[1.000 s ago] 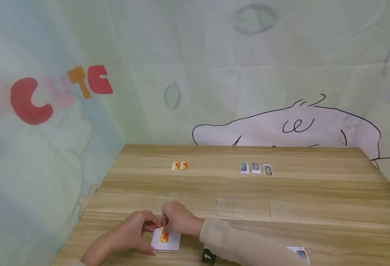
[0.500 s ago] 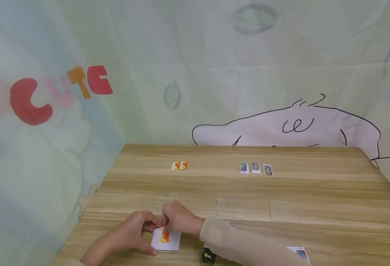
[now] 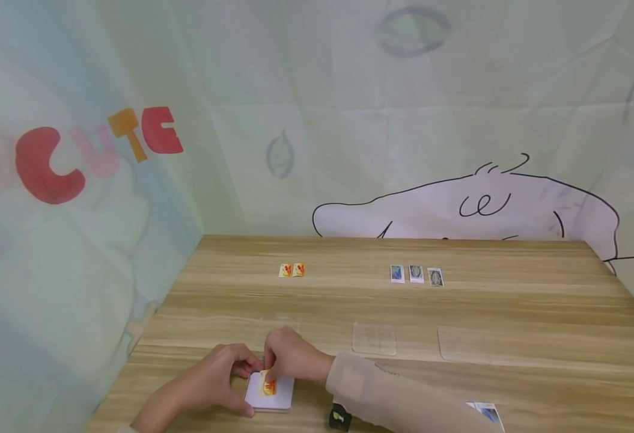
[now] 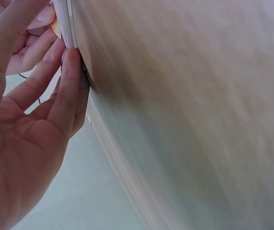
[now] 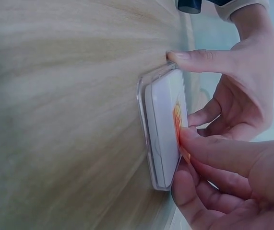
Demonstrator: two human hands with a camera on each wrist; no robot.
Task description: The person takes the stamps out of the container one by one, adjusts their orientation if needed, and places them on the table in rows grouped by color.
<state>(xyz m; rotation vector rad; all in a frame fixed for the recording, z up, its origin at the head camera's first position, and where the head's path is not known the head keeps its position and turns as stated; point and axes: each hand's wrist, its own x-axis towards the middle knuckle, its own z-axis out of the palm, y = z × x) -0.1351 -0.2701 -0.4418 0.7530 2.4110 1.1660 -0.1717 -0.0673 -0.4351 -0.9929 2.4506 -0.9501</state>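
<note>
A clear plastic case [image 5: 140, 98] with a white rounded-corner block [image 5: 161, 139] in it lies flat near the table's front left. My left hand [image 3: 205, 380] holds the case by its left side, thumb at the near corner and fingers at the far one. On the white top lies a small orange-and-yellow picture card [image 3: 268, 388]. My right hand [image 3: 295, 359] pinches this card's far end between thumb and fingers, with the fingertips close to my left fingers. In the right wrist view the card's pinched end stands slightly off the white face.
Two orange cards [image 3: 292, 270] lie at the back left and three blue-grey cards [image 3: 416, 273] at the back right. Clear plastic pieces [image 3: 374, 338] lie mid-table. More cards [image 3: 487, 412] lie front right, partly behind my right sleeve. A black object [image 3: 339, 417] shows beside that sleeve.
</note>
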